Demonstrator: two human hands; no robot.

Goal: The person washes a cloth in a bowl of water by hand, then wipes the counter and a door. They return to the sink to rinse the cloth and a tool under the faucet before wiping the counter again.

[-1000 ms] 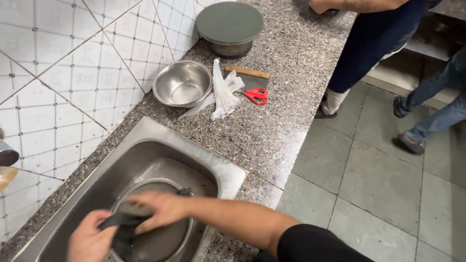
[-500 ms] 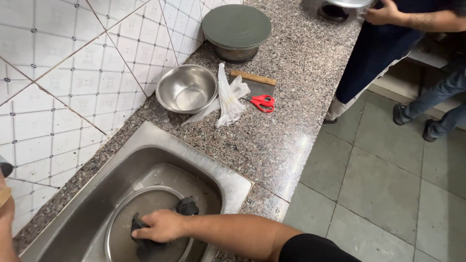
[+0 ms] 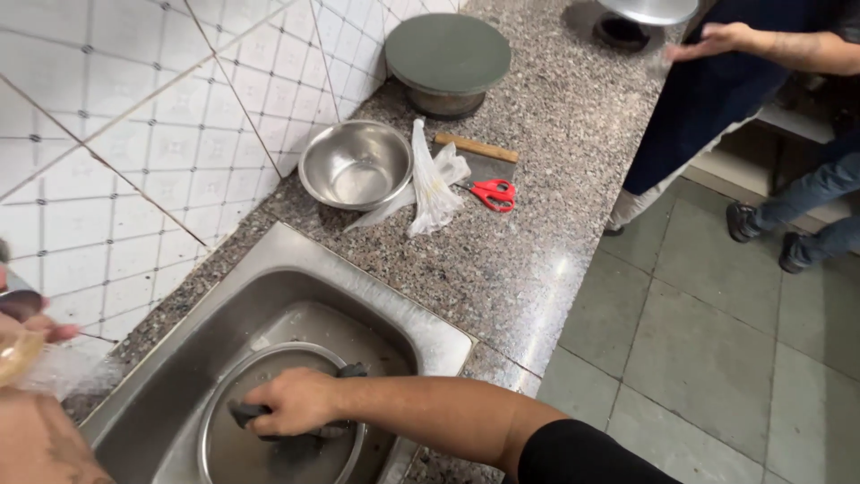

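Steel sink [image 3: 296,260]: held a round pan [image 3: 219,448].
Right hand [image 3: 291,403]: fingers closed on the pan's dark handle [image 3: 246,414].
Left hand [image 3: 31,327]: at the frame edge, grip unclear.
Table [image 3: 502,260]: speckled granite.

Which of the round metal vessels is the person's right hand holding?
The pan lying in the sink, gripped by the right hand; the steel bowl stands untouched on the counter.
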